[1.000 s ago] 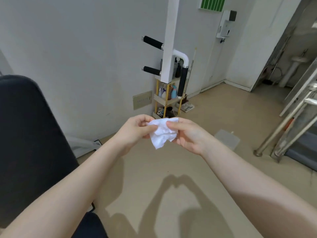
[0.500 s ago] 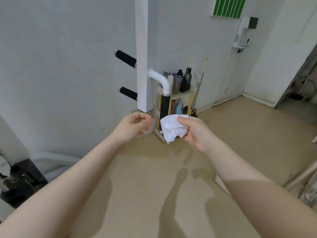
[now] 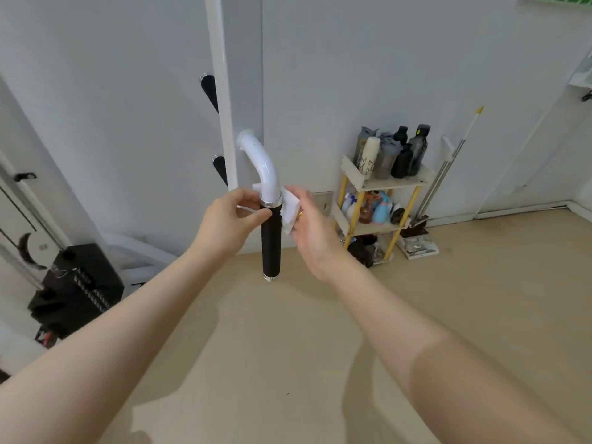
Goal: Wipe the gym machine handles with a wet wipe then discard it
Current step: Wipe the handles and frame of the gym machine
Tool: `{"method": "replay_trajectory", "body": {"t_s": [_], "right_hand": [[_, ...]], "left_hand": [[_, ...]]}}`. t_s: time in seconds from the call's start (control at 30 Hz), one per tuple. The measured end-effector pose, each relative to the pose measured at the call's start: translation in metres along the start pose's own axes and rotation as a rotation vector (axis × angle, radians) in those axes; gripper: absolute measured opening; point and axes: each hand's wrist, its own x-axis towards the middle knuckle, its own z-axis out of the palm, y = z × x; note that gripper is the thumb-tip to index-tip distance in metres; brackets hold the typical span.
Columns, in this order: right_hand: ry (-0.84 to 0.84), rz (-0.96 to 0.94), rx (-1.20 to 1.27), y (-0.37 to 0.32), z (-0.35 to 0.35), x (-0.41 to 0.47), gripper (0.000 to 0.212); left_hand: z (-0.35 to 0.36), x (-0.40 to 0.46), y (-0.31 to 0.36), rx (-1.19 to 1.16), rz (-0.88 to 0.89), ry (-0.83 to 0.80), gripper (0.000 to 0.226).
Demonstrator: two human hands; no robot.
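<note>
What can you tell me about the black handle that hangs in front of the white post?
The black handle is a straight, matte cylinder that hangs about upright from a curved white tube, with a silver ring at each end. The wet wipe lies at its top, held by the right hand; the left hand pinches near the upper ring.

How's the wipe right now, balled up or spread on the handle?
Spread: the wet wipe wraps behind the top of the black handle, with the left hand and right hand pinching its two ends.

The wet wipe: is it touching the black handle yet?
Touching. The head view shows the wet wipe wrapped behind the black handle, its edges showing on both sides, held by both hands.
</note>
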Motion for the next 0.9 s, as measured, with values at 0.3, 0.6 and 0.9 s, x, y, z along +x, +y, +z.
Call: {"method": "replay_trajectory", "body": {"t_s": [0.3, 0.6, 0.9], "right_hand": [[0.021, -0.066, -0.035, 0.026, 0.000, 0.007, 0.017], [0.126, 0.107, -0.089, 0.061, -0.003, 0.013, 0.014], [0.199, 0.247, -0.266, 0.063, -0.005, 0.009, 0.014]], "left_hand": [[-0.014, 0.004, -0.004, 0.027, 0.046, -0.042, 0.013], [-0.017, 0.009, -0.006, 0.053, 0.064, -0.088, 0.013], [-0.015, 0.020, -0.006, 0.047, 0.100, -0.199, 0.015]]}}
